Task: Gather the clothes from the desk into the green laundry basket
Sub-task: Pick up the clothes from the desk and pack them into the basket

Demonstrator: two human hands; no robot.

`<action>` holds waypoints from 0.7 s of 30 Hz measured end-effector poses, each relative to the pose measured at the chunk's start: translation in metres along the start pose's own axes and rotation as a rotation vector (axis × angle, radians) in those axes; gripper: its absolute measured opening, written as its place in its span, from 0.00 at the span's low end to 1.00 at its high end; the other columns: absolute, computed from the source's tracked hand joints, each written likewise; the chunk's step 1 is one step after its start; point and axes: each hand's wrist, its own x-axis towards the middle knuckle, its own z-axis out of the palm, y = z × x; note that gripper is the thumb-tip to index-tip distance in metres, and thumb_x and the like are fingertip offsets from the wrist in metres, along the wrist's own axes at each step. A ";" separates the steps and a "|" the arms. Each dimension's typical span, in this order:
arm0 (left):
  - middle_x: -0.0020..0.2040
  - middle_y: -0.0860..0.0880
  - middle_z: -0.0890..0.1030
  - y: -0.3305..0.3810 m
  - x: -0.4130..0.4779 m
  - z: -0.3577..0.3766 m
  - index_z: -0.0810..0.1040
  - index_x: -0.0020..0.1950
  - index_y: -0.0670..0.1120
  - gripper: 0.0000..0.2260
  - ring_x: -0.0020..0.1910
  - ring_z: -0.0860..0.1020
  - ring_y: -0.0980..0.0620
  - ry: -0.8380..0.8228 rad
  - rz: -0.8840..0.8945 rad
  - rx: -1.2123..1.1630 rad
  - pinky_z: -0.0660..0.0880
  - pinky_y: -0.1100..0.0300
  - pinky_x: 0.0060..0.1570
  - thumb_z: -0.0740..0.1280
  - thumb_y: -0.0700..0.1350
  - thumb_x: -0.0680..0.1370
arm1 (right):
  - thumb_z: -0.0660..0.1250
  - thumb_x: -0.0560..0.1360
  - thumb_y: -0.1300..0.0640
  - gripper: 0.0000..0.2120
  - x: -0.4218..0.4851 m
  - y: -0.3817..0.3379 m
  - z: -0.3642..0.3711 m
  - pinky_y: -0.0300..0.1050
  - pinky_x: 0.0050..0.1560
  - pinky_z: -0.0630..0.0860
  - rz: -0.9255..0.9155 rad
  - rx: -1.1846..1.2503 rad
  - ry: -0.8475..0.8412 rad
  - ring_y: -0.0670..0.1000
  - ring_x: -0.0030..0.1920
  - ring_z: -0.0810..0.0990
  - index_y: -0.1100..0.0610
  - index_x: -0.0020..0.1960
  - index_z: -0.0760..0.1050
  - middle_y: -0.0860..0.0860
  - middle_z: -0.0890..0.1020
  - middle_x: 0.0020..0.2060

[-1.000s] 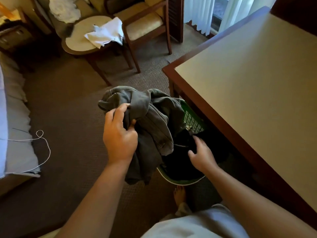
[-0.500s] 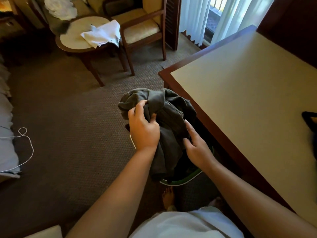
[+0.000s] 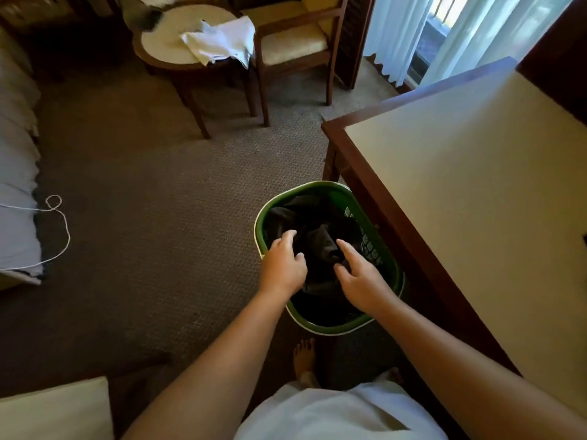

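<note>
The green laundry basket stood on the carpet, just beside the corner of the bench. Dark clothes lay bunched inside it, below the rim. Both hands were over the basket's opening. Left hand: fingers loosely spread and curved downward, fingertips at or just above the dark fabric; contact could not be confirmed. It gripped nothing. Right hand: fingers extended and parted, index finger pointing toward the folded ridge of cloth in the middle, palm down. It too enclosed nothing. The visible part of the bench top was bare cream surface. A white cloth lay draped over the edge of a round side table across the room, next to a wooden chair.
</note>
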 end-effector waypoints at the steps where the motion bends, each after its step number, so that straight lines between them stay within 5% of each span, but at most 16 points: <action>1: 0.75 0.46 0.72 -0.005 -0.001 0.002 0.68 0.78 0.49 0.24 0.73 0.72 0.45 -0.007 -0.012 0.001 0.70 0.52 0.69 0.65 0.43 0.82 | 0.60 0.85 0.51 0.29 0.001 0.001 0.003 0.53 0.77 0.66 0.005 -0.008 -0.012 0.48 0.79 0.62 0.43 0.82 0.54 0.46 0.60 0.81; 6: 0.76 0.46 0.70 -0.018 -0.004 0.012 0.66 0.79 0.49 0.24 0.74 0.71 0.46 -0.044 -0.036 -0.018 0.69 0.55 0.69 0.65 0.43 0.83 | 0.60 0.85 0.53 0.30 0.013 0.007 0.015 0.46 0.79 0.59 0.014 -0.083 -0.061 0.47 0.80 0.57 0.47 0.83 0.53 0.47 0.59 0.81; 11: 0.79 0.48 0.67 -0.021 0.011 0.018 0.63 0.81 0.50 0.26 0.76 0.68 0.48 -0.048 -0.028 -0.050 0.68 0.56 0.70 0.65 0.45 0.83 | 0.61 0.84 0.53 0.31 0.035 0.004 0.016 0.49 0.79 0.60 -0.057 -0.251 -0.103 0.47 0.81 0.55 0.46 0.83 0.52 0.46 0.56 0.82; 21: 0.84 0.44 0.52 -0.045 0.073 0.052 0.52 0.84 0.52 0.40 0.82 0.56 0.43 -0.029 -0.126 0.015 0.67 0.47 0.75 0.73 0.49 0.79 | 0.69 0.79 0.44 0.47 0.122 -0.008 -0.003 0.61 0.81 0.48 -0.219 -1.028 -0.361 0.53 0.82 0.40 0.49 0.83 0.38 0.47 0.42 0.83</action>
